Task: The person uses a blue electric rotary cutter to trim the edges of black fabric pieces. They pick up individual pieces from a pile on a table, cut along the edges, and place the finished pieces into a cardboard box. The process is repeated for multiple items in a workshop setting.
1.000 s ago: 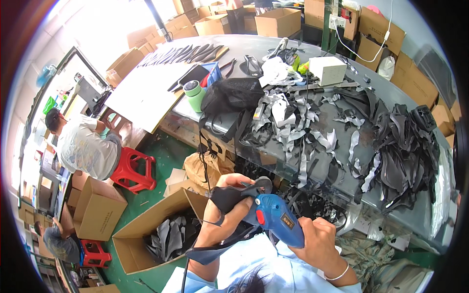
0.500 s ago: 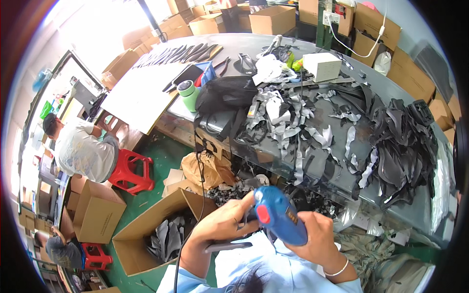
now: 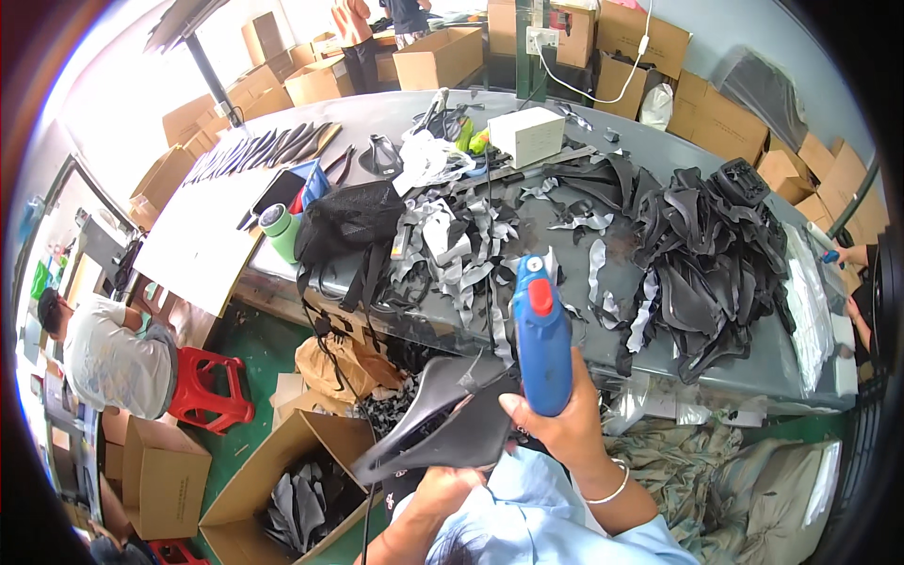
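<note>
Black saddle-shaped piece [image 3: 471,428]: up off the counter [image 3: 377,118], in front of the person's blue shirt [image 3: 523,504], long slit down its middle, tilted. Left hand [image 3: 447,494] grips its lower edge, fingers partly hidden underneath. Right hand [image 3: 560,414] has fingers wrapped round the handle of a blue power tool [image 3: 544,353]; tool stands upright, head well apart from the piece. Right thumb is close to the piece's edge; can't tell if it touches.

Doing it well, my judgement: keep the piece stretched flat, left fingers behind the edge being worked, tool head pointed off until the piece is settled, loose trimmings clear of the head.

Around: open carton [image 3: 330,438] with dark pieces [image 3: 301,508] to the left; pale scraps [image 3: 461,245] and a heap of black pieces [image 3: 702,273] on the counter.

Versus half a second ago: tool head was right at the left hand, piece mostly hidden; now the tool is raised and the piece opened out. View has swung right; a co-worker's hand [image 3: 852,254] now shows at the right rim.
</note>
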The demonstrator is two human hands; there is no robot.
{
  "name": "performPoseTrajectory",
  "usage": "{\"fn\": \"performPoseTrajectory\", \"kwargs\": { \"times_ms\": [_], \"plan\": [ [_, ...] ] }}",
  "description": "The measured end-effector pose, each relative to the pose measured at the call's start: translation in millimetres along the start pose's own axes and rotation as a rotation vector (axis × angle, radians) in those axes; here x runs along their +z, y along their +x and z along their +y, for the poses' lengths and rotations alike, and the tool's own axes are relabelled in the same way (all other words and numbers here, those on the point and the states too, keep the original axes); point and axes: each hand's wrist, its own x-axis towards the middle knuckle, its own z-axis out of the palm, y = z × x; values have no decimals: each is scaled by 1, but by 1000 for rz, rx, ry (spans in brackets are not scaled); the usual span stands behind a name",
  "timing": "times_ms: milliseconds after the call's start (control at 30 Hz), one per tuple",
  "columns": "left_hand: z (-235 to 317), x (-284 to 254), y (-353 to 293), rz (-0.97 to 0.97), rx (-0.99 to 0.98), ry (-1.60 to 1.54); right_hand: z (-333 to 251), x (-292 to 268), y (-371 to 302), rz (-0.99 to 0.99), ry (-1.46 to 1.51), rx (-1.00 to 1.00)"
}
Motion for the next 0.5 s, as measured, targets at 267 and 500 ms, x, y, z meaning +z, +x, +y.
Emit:
{"fn": "performPoseTrajectory", "kwargs": {
  "times_ms": [267,500],
  "plan": [
    [26,6,0,344,163,-8,9,1,0,-21,-183,-128],
    [31,0,-4,325,119,-20,0,-2,2,-89,-208,-150]
  ]
}}
